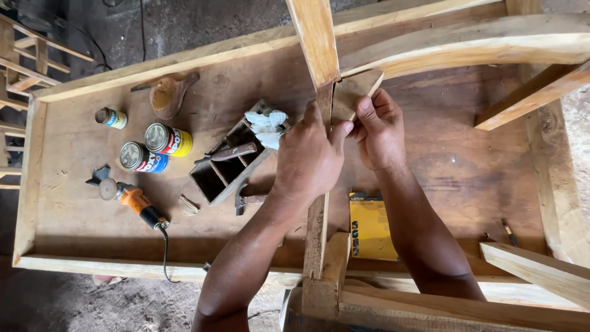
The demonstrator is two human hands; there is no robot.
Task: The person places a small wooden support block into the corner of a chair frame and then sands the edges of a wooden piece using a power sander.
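A bare wooden chair frame (430,46) stands on a wooden workbench (80,147). Its upright leg (317,233) runs up the middle of the view. My left hand (310,157) grips this leg near the joint with the curved rail. My right hand (381,132) pinches a brown sheet of sandpaper (353,92) against the joint, thumb on top. The fingers of both hands are closed, and the hands almost touch.
On the bench lie two glue tins (157,147), a small tin (111,117), an orange angle grinder (132,200) with cord, a wooden tool tray (227,166) holding a white rag (265,126), a hammer (246,200) and a yellow packet (370,227). More chair parts (534,270) lie at right.
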